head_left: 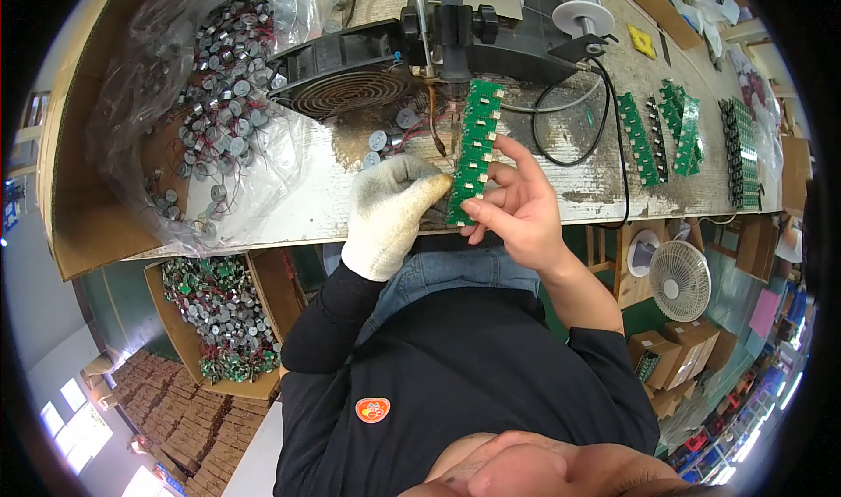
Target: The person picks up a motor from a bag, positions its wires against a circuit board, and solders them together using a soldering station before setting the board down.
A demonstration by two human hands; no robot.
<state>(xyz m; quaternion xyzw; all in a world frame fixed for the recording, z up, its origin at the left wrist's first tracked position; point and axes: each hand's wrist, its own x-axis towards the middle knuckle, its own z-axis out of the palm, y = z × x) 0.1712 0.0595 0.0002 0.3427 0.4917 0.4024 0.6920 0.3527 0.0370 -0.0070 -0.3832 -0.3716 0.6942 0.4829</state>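
Note:
My right hand (524, 203), bare, grips a long green circuit board strip (478, 142) by its lower right edge, thumb on its face. The strip stands nearly lengthwise away from me, with a row of small pale connectors on it. My left hand (390, 208), in a whitish knit glove, is closed, its fingertips pinched against the strip's left edge. What they hold, if anything, is hidden. Just beyond these fingertips hangs the brown tip of a soldering fixture (439, 138). A few small round silver motors (377, 140) with red wires lie beside my left hand.
A black fan (350, 72) and a solder wire spool (583, 15) stand at the back. Left is a plastic bag (276, 159) of motors; below it, a carton (263, 383) of wired parts. More board strips (638, 138) lie right, past a black cable (624, 173).

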